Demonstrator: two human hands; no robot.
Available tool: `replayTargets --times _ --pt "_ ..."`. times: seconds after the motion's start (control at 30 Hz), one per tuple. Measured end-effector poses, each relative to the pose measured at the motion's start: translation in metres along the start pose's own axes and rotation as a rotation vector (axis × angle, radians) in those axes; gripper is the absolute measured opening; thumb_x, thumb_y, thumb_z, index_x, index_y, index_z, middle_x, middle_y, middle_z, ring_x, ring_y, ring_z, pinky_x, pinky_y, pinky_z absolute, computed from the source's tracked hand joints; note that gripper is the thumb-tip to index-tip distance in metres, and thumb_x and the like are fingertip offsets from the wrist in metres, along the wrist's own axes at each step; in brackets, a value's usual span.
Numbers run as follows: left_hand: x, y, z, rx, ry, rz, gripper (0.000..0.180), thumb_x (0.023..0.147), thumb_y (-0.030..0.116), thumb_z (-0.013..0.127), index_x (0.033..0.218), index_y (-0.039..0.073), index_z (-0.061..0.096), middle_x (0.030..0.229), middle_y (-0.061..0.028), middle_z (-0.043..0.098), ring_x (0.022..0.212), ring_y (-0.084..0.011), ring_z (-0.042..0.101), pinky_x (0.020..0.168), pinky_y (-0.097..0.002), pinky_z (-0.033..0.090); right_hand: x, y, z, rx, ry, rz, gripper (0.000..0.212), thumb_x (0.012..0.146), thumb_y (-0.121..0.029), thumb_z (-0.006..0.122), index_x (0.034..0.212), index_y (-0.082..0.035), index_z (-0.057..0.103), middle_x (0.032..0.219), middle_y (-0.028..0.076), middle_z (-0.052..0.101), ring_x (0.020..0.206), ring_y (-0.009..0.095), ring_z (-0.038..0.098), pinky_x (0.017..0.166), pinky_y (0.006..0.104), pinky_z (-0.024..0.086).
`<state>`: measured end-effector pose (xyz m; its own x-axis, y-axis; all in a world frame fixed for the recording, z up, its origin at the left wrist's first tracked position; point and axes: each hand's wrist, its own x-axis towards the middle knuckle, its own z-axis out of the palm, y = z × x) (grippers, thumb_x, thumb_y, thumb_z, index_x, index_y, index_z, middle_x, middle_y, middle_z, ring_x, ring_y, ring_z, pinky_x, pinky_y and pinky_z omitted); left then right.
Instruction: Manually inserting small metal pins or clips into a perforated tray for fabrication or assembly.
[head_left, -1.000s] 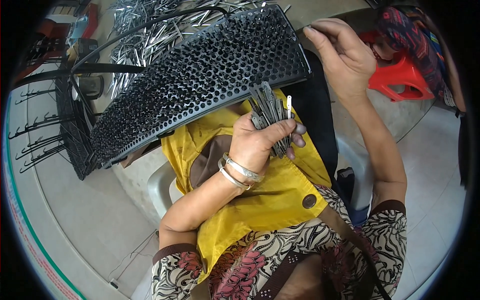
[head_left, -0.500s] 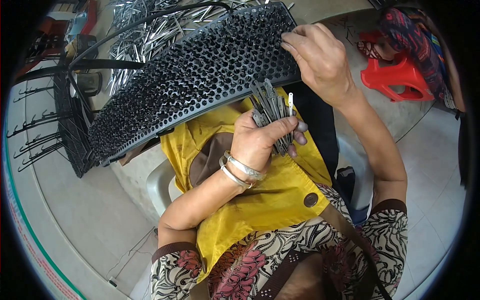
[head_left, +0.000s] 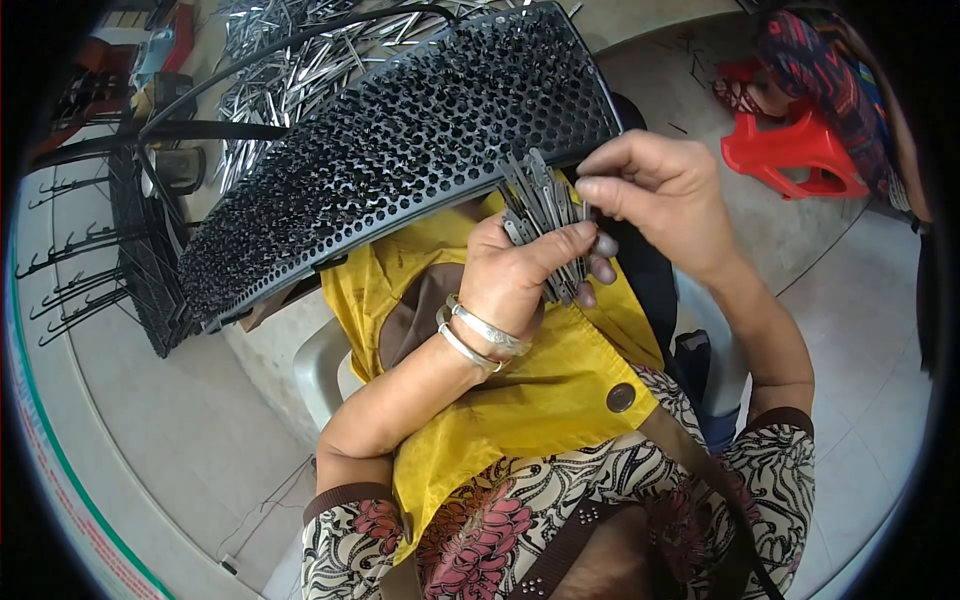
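My left hand (head_left: pixel 515 270) is closed round a bundle of flat grey metal strips (head_left: pixel 540 205), some with small holes near their ends. The thumb lies across the bundle, and the strips fan upward. Beside their upper ends is my right hand (head_left: pixel 665 195), its thumb and index fingertips slightly apart and nothing visible between them. Beyond both hands slopes a long black perforated tray (head_left: pixel 400 130) with rows of round holes. Dark pieces stand in many holes; toward its right end and near edge, more bare holes show.
A heap of loose shiny metal strips (head_left: pixel 290 75) lies behind the tray. Black hooked wires (head_left: pixel 80 240) stick out at the left. A red plastic stool (head_left: pixel 790 155) stands at the right. A yellow apron (head_left: pixel 500 410) covers my lap.
My right hand has come down from the tray's right end to the upper ends of the strips. The tray has shifted slightly to the right. My left hand keeps its hold on the bundle.
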<state>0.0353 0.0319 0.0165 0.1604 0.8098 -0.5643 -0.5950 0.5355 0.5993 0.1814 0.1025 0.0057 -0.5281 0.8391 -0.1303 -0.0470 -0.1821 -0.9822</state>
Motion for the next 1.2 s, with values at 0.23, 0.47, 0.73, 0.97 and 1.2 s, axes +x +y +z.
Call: replayTargets --times 0.23,0.47,0.73,0.97,1.2 --pt "0.001 -0.003 -0.004 -0.001 0.042 -0.009 0.012 0.081 0.006 0.057 0.09 -0.001 0.055 0.078 -0.0132 0.062 0.064 -0.0205 0.061 0.048 -0.0285 0.048 0.032 -0.005 -0.023 -0.527 0.538 -0.462 0.01 0.077 -0.002 0.063 0.086 0.002 0.062 0.074 0.001 0.061 0.062 0.004 0.053 0.056 0.0163 0.043" --pt "0.001 -0.006 0.0 -0.074 0.089 -0.026 0.014 0.08 0.004 0.057 0.092 -0.002 0.055 0.075 -0.0088 0.057 0.059 -0.0195 0.058 0.046 -0.0287 0.048 0.061 0.004 -0.025 -0.8 0.612 -0.83 0.012 0.075 -0.002 0.065 0.085 0.003 0.062 0.077 0.004 0.062 0.066 0.009 0.057 0.063 0.02 0.046" --pt "0.002 -0.008 -0.006 -0.076 0.09 -0.032 0.02 0.079 0.001 0.058 0.098 -0.003 0.054 0.072 -0.0077 0.055 0.061 -0.0205 0.056 0.047 -0.0298 0.048 0.066 0.022 -0.019 -1.094 0.33 -0.973 0.017 0.066 0.002 0.064 0.082 0.003 0.059 0.079 0.013 0.058 0.07 0.026 0.057 0.063 0.0315 0.046" --pt "0.001 -0.006 -0.008 -0.079 0.091 0.026 0.012 0.076 -0.003 0.059 0.088 -0.001 0.054 0.073 -0.0081 0.057 0.057 -0.0175 0.057 0.044 -0.0274 0.048 0.013 0.002 0.007 -0.468 0.096 -0.315 0.013 0.074 0.0 0.064 0.086 0.004 0.06 0.076 0.006 0.059 0.064 0.009 0.055 0.055 0.02 0.043" --pt "0.001 -0.006 -0.006 -0.085 0.111 0.026 0.011 0.079 0.003 0.059 0.088 -0.001 0.055 0.076 -0.009 0.059 0.06 -0.0195 0.059 0.044 -0.0277 0.047 0.006 -0.005 -0.001 -0.183 0.097 -0.059 0.012 0.077 0.0 0.061 0.089 0.003 0.061 0.072 0.003 0.06 0.061 0.004 0.053 0.055 0.016 0.043"
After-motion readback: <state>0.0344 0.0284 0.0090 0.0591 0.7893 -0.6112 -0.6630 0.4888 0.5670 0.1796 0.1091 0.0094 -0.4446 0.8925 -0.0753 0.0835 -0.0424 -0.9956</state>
